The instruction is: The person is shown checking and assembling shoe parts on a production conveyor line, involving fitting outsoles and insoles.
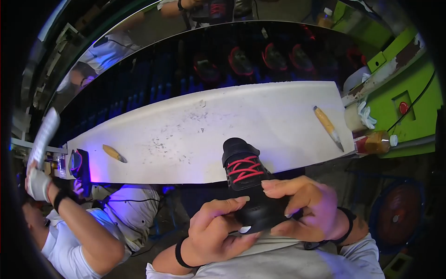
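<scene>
Gripping a black shoe (251,193) between 2 bare hands close to the torso, with heel end reaching across the near edge of a white work surface (186,132) and toe turned back toward the body. Pinching the forefoot with the left hand (216,228), thumb pressed on top, remaining fingers curled in below the toe. Pressing from the opposite side with the right hand (310,204), 1 fingertip set just beside the lacing, others bent around toward the toe; impossible to tell how firmly. Showing red laces (244,168) already threaded and crossed, with tongue and collar in place, so judged well along in assembly. Not yet set down, so judged unfinished in handling. Hiding most of the sole, thus unable to tell what is left there. Leaving 2 wooden-handled tools untouched on the white surface, 1 toward the right (327,125) and 1 toward the left (113,152). Facing, beyond, a dark surface (155,76) bearing dim, red-edged shoes (240,61). Working near a co-worker's gloved hand (39,183) at far left.
</scene>
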{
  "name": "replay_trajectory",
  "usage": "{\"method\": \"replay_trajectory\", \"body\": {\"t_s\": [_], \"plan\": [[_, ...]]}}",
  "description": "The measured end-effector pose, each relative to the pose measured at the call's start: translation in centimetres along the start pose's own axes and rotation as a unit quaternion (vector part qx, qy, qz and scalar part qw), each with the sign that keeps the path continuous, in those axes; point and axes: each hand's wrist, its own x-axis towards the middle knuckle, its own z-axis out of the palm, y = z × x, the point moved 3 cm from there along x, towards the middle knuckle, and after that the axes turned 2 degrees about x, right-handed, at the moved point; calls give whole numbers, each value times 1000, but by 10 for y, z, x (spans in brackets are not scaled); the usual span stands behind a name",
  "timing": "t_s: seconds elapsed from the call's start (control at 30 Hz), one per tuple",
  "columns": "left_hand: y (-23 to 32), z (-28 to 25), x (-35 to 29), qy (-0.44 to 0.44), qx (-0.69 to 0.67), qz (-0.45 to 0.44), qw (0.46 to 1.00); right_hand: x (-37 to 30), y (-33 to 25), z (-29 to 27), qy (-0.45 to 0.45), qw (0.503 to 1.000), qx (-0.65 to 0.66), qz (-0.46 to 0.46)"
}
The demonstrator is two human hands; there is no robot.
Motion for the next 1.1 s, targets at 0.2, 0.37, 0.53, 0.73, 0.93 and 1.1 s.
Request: {"method": "replay_trajectory", "body": {"t_s": [0.2,0.37,0.53,0.73,0.93,1.1], "plan": [[-2,16,13,9,23,40,999,13,-9,-14,-77,987,-140,14],[-7,32,10,45,99,8,994,10,20,-12,-38,998,37,16],[-37,54,24,30,39,12,999,5,33,-31,-20,997,56,51],[-47,85,38,-77,-22,58,995,3,38,-54,-80,984,102,123],[-40,78,38,-93,32,64,993,8,25,-45,-73,975,90,187],[-18,27,18,-34,-23,59,997,23,22,1,-5,897,431,93]]}}
